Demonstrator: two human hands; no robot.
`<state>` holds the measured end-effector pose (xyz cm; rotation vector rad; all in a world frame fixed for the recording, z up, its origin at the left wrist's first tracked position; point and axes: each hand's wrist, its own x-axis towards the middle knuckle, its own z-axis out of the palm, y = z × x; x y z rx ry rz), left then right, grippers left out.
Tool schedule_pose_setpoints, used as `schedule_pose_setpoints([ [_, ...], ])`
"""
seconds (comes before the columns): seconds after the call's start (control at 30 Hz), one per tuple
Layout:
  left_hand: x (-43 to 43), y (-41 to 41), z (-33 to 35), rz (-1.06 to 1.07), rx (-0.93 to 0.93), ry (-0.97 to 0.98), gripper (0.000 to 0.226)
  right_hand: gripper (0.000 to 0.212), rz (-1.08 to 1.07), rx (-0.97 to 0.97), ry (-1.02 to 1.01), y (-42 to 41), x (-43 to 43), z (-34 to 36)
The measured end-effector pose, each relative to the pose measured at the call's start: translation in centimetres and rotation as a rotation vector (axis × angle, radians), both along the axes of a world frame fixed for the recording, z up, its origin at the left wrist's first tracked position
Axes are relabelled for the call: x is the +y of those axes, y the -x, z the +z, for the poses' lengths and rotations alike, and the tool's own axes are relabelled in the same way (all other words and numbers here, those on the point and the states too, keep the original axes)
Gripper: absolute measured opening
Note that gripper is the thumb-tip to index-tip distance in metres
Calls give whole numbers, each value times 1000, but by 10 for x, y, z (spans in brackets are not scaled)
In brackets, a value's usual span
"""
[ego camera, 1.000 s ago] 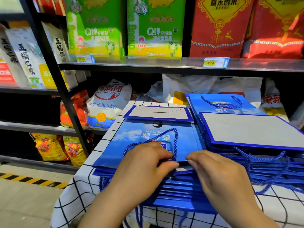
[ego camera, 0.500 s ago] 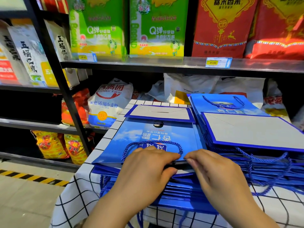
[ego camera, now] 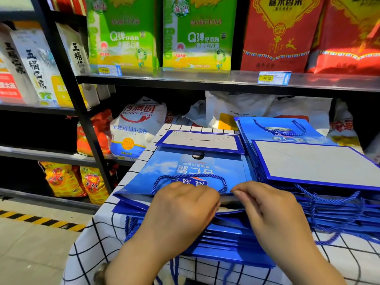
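Left hand (ego camera: 183, 212), right hand (ego camera: 269, 212) both pinch near mouth edge of top paper bag (ego camera: 185, 167), flat on stack (ego camera: 226, 241) on checked table (ego camera: 98, 243). Light, stiff, glossy, probably slippery; creases easily. Hold rim beside rope handle (ego camera: 164, 178).

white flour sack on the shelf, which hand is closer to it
Left. The left hand grips the near edge of the top blue bag, below-right of the flour sack; the right hand pinches that edge farther right.
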<state>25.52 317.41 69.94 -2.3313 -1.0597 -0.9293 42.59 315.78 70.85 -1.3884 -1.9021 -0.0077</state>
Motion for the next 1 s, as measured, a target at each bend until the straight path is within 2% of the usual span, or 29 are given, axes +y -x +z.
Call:
schedule_pose_setpoints([
  [0.1, 5, 1, 5, 27, 47, -92, 28, 14, 7, 29, 80, 0, 1, 5],
  [0.33, 6, 0, 17, 108, 189, -102, 36, 13, 18, 23, 174, 5, 0, 11],
  [0.57, 8, -4, 5, 164, 156, -85, 24, 18, 27, 54, 300, 8, 2, 12],
  [0.87, -3, -4, -6, 224, 253, -11, 9, 24, -88, -56, 255, 14, -1, 11],
  [1.0, -8, 3, -6, 152, 155, 44, 28, 22, -103, -48, 235, 7, -1, 9],
])
